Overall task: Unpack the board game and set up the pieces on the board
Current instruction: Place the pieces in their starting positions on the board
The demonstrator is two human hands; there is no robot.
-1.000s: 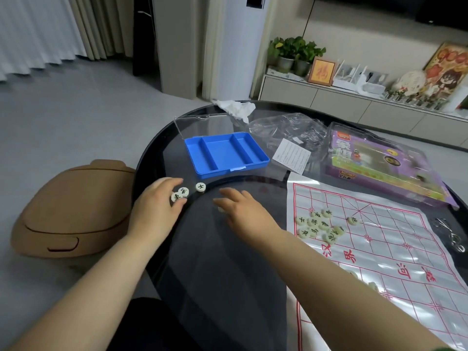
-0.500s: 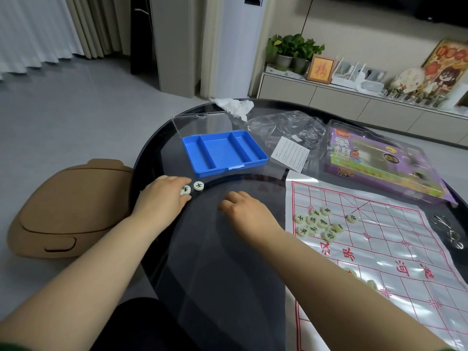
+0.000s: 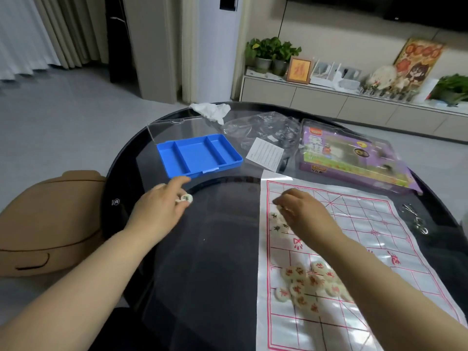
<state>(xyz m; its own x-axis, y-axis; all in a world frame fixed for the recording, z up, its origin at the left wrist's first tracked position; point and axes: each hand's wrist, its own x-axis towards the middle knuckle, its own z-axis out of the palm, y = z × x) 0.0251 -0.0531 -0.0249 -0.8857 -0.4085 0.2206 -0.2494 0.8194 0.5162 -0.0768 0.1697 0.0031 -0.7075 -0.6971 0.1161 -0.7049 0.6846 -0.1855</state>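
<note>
Here the left hand rests on the dark glass table, its grip closed on a couple of pale pieces between thumb and fingers, index finger pointing toward the empty blue tray. The right hand sits over the far left corner of the paper board, grip pinched on a piece among the black-marked pieces. Red-marked pieces lie heaped nearer on the board. The purple game box lies beyond the board.
</note>
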